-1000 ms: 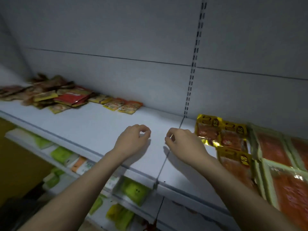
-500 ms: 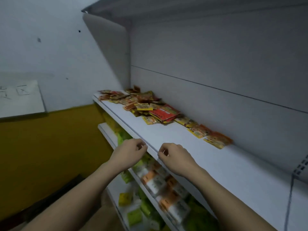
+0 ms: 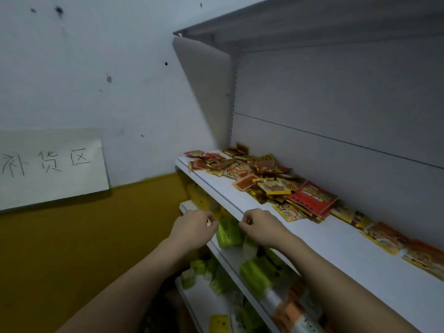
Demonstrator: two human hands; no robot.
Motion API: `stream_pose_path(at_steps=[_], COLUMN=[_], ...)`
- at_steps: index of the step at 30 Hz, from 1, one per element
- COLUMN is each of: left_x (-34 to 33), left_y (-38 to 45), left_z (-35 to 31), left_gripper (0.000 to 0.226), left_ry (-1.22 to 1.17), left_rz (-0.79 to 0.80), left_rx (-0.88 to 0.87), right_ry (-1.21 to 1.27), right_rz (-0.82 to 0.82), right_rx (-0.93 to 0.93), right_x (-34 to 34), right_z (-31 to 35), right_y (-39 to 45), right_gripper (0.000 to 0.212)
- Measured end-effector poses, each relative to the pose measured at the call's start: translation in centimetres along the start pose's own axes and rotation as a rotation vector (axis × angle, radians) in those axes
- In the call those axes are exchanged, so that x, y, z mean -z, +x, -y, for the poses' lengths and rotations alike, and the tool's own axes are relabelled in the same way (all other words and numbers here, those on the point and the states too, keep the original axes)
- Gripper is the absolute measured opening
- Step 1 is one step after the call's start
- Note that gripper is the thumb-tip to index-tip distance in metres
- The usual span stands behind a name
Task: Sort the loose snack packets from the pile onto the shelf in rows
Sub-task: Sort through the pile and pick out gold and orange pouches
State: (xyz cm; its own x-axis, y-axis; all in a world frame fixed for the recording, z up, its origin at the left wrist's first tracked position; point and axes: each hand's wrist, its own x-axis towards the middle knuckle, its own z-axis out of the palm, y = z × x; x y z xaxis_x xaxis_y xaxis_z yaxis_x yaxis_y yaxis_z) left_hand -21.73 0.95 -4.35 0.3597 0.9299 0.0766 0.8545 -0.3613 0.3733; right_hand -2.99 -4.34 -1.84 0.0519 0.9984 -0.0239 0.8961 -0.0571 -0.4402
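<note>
My left hand (image 3: 193,227) and my right hand (image 3: 260,225) are both in front of the white shelf (image 3: 336,248), near its front edge, with a small gap between them. The fingers of both hands are curled into loose fists and neither hand holds a packet. Something small and thin seems to show at the fingertips of my right hand (I cannot tell what it is). My right hand is at the edge of the shelf; my left hand is just beside it, in front of the lower shelves.

The pile of snack packets (image 3: 252,174) lies at the far left end of the shelf, against the grey back panel (image 3: 348,104). It is a mix of red, orange and yellow packets, lying one over another. A bigger red packet (image 3: 311,197) lies on top at the near side of the pile, and a yellow packet (image 3: 272,186) is just beside it. From the pile, a short line of orange and yellow packets (image 3: 394,239) goes to the right along the back panel, some of them overlapping.

Under my hands, the lower shelves hold green packets (image 3: 229,233) and some orange ones. On the wall at the left there is a white paper sign (image 3: 48,167) with handwritten characters, above a yellow painted band (image 3: 84,236).
</note>
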Motion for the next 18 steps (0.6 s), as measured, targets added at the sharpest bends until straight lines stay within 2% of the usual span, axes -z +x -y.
stream_pose_path(at_steps=[5, 9, 14, 18], left_x=[0.5, 0.1, -0.6, -1.4], left_y=[5.7, 11.1, 19.0, 25.1], left_z=[2.9, 5.4, 7.0, 7.9], left_gripper=[0.034, 0.032, 0.031, 0.029], left_ry=[0.048, 0.069, 0.167, 0.177], left_rz=[0.013, 0.016, 0.050, 0.047], left_rx=[0.002, 0.021, 0.024, -0.011], right_ry=[-0.066, -0.006, 0.304, 0.536], right_rz=[-0.013, -0.016, -0.009, -0.054], right_rx=[0.003, -0.016, -0.007, -0.101], right_x=[1.2, 1.0, -0.1, -1.2], right_z=[-0.1, -1.3, -1.1, -1.2], right_y=[6.5, 12.9, 21.7, 28.4], right_gripper=[0.030, 0.035, 0.021, 0.014])
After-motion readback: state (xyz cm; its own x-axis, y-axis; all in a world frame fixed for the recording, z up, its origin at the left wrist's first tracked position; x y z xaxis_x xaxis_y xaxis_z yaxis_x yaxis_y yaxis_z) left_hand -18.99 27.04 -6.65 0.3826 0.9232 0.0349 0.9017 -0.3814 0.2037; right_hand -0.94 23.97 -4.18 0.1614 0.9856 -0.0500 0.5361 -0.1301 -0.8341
